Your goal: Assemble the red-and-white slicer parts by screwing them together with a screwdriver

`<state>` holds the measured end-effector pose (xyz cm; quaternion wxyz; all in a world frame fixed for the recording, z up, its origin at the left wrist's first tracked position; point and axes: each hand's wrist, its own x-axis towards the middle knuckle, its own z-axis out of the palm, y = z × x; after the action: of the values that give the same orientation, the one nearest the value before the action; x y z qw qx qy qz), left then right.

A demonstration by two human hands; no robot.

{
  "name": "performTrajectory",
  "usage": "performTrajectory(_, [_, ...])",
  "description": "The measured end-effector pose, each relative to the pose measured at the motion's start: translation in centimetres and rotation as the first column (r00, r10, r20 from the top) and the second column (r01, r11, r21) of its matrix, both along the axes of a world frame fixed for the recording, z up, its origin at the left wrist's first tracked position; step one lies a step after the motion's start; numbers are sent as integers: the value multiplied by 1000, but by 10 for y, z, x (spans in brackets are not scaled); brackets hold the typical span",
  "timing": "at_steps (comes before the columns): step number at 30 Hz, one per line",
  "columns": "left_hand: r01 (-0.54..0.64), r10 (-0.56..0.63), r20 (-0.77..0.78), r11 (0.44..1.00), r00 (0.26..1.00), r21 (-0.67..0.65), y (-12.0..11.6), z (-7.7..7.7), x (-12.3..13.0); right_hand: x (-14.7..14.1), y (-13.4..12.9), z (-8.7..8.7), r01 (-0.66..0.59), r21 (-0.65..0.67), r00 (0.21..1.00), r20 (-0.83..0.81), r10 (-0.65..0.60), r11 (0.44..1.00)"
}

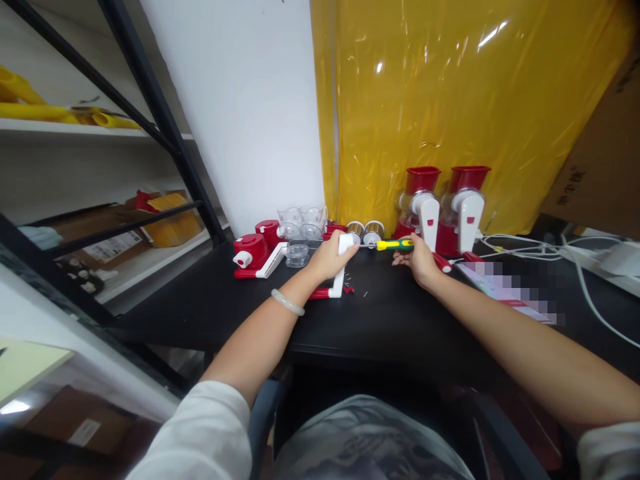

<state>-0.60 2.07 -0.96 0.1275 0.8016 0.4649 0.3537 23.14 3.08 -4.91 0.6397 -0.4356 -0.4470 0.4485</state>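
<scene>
My left hand [332, 257] is closed on the upper end of a white crank handle [339, 283], whose red grip points left, low over the black table. In my right hand [421, 261] is a yellow and green screwdriver [395, 245], held level with its shaft pointing left at the top of the crank handle. Whether the tip touches it is too small to tell. Small screws and a red piece [349, 289] lie beside the crank. Just behind my hands stand two metal drums [373, 233].
Two assembled red and white grinders [469, 210] stand at the back right, near white cables [533, 245] and a flat printed sheet [510, 293]. Red bases [251, 253] and clear plastic parts [298, 253] are at the back left. A black-framed shelf [125, 283] borders the left side.
</scene>
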Motion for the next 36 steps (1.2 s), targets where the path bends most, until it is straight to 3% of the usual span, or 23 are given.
performTrajectory(6, [5,-5,1,1000,1000,-3,0,0,0,2,-1,0,-74,34,994,-79,77,997])
performTrajectory(27, [1,-1,-11,1000,1000,-19,-2,2,0,1,0,-2,-35,36,993,-108,39,999])
performTrajectory(36, [8,-8,-7,1000,1000,-7,-1,2,-1,1,1,-6,-53,124,998,34,49,991])
